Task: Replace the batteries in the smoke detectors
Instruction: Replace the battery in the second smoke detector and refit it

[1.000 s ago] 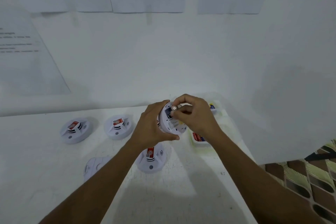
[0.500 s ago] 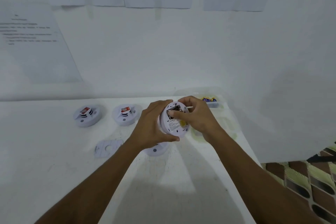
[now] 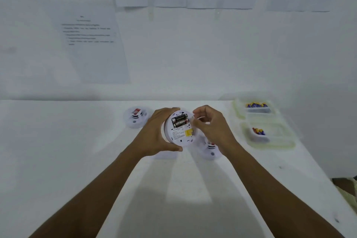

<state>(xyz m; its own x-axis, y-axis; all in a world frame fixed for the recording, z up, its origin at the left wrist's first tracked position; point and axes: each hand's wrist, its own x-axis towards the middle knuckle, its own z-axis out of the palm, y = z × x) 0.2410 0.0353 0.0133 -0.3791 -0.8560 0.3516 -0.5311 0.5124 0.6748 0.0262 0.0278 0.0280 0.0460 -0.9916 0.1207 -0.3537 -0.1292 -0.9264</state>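
My left hand [image 3: 157, 131] grips a round white smoke detector [image 3: 178, 137] by its left rim and holds it above the table, its back turned toward me. Two black batteries [image 3: 180, 120] sit in its uncovered compartment, above a yellow label. My right hand [image 3: 211, 128] is at the detector's right edge with fingers curled; thumb and fingertips touch the rim beside the batteries. Whether they pinch anything is unclear.
Another white detector [image 3: 135, 120] lies on the white table [image 3: 67, 150] to the left, a third detector [image 3: 210, 151] sits under my right wrist. Two clear containers with batteries stand at right: the far container [image 3: 257, 107] and the near container [image 3: 258, 133]. Papers hang on the wall.
The view swung left, so the table items shifted right in the frame. A second battery now lies in the compartment, and my right fingers have drawn back to the detector's right edge.
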